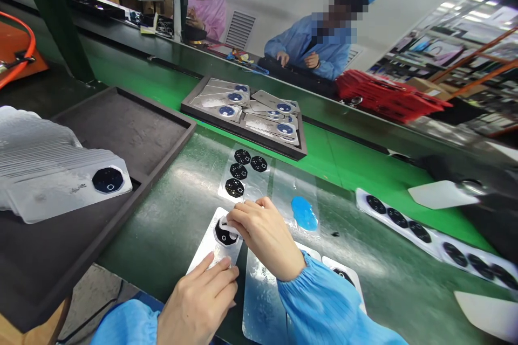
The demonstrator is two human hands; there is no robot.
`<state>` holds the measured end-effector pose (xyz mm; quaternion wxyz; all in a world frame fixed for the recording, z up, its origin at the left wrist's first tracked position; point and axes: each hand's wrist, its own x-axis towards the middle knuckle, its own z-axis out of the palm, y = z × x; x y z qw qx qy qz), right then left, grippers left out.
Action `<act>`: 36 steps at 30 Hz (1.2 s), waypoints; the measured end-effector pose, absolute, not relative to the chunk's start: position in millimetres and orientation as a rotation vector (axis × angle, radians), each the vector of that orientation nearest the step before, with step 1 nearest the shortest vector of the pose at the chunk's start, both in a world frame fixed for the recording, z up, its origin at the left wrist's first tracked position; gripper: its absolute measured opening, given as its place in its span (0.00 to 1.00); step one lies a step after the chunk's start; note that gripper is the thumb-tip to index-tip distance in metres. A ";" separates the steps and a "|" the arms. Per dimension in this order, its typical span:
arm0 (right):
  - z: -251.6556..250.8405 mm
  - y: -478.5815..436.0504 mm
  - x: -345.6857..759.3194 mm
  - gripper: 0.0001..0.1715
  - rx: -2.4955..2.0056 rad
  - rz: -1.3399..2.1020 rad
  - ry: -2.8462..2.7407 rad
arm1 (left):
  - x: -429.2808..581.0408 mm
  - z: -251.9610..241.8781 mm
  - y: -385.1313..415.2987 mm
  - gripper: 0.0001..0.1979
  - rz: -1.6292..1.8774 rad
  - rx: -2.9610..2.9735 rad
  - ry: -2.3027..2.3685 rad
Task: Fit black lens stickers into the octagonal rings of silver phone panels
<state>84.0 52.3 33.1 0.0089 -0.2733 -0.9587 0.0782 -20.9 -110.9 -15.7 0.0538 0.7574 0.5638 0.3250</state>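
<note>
A silver phone back cover (210, 250) lies on the green belt in front of me. My left hand (198, 302) presses its near end with fingers laid flat. My right hand (265, 234) pinches a black octagonal camera lens piece (224, 232) at the cover's camera hole. Just beyond lies a clear sheet (243, 172) carrying several black lens pieces. A second cover (263, 296) lies under my right forearm, with a third (343, 275) beside it.
A dark tray (133, 124) on the left holds a stack of covers (52, 178). Another tray (246, 113) of covers sits further up the belt. A blue film (304, 213) and a strip of lens pieces (424, 234) lie right. Two people work across the line.
</note>
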 end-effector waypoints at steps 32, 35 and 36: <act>39.0 51.0 79.1 0.12 -0.937 0.233 -3.058 | -24.2 -15.1 -111.3 0.10 0.902 2.316 1.675; 37.8 51.2 79.8 0.12 -0.924 0.245 -3.053 | -24.1 -15.4 -111.5 0.11 0.902 2.308 1.679; 37.3 51.4 80.1 0.12 -0.919 0.247 -3.045 | -24.0 -15.5 -111.5 0.11 0.906 2.306 1.680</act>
